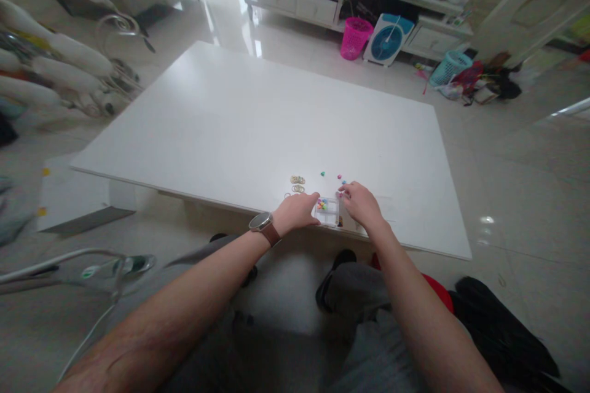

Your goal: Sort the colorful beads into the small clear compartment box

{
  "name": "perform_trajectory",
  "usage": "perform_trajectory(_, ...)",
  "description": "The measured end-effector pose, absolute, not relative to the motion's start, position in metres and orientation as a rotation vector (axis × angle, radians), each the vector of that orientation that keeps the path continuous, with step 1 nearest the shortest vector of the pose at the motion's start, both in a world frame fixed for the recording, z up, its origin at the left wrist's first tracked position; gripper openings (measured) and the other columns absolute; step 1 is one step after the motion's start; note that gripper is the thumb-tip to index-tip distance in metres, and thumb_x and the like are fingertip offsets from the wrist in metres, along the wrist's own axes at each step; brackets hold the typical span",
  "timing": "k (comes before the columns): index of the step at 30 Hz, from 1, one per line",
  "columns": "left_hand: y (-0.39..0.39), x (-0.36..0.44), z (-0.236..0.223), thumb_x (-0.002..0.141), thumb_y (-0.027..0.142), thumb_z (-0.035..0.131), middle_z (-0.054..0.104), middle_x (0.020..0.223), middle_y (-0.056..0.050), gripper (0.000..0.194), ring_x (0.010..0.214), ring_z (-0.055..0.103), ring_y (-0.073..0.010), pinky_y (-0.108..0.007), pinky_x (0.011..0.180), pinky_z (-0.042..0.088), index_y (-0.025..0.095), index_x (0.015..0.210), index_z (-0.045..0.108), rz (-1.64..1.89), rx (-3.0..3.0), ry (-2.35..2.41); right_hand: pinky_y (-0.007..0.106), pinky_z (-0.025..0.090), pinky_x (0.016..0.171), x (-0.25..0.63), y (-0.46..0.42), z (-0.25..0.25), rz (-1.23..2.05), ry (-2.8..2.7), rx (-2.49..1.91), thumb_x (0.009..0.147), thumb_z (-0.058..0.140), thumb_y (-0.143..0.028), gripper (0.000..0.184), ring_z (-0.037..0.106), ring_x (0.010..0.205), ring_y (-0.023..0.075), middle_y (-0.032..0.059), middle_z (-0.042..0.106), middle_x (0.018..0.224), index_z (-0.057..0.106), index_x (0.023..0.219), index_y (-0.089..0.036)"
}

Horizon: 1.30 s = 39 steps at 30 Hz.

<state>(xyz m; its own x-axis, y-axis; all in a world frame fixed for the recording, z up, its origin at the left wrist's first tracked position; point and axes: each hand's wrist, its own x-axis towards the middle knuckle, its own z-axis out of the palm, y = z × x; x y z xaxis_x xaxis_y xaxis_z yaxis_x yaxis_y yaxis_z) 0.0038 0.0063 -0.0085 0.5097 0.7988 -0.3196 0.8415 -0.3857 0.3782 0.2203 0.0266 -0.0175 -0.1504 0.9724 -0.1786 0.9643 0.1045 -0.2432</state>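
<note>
A small clear plastic compartment box (329, 219) sits at the near edge of the white table, with colourful beads (322, 204) in its upper left compartment. My left hand (299, 210) grips the box's left side between thumb and fingers. Just right of the box, my right hand (357, 199) has its fingertips drawn together over the table. A pink bead (340, 194) shows at those fingertips; whether it is held is unclear. Close by lie a blue bead (343, 182), another pink bead (340, 176) and a green bead (322, 174). Small rings (297, 179) lie in rows left of the box.
The white table (276, 110) stretches away ahead of me, its near edge just below the box. Beyond it on the floor stand a pink basket (356, 40), a blue-and-white fan (388, 42) and a light blue basket (450, 67). A cabinet (318, 6) lines the far wall.
</note>
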Motion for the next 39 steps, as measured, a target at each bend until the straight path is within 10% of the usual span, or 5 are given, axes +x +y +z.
perform_trajectory(39,0.006,0.004,-0.007,0.083,0.046,0.071,0.071,0.113,-0.015,0.056,0.104,0.069,-0.0331,-0.040,0.085,0.052,0.021,0.129,0.053,-0.126,2.265,1.352,0.029,0.042,0.072,0.216,0.025,-0.009,0.466,-2.265,-2.172,0.090,0.060,-0.023,0.013,0.066,0.089,0.0214,0.0061,0.075,0.099,0.074,0.091,-0.022)
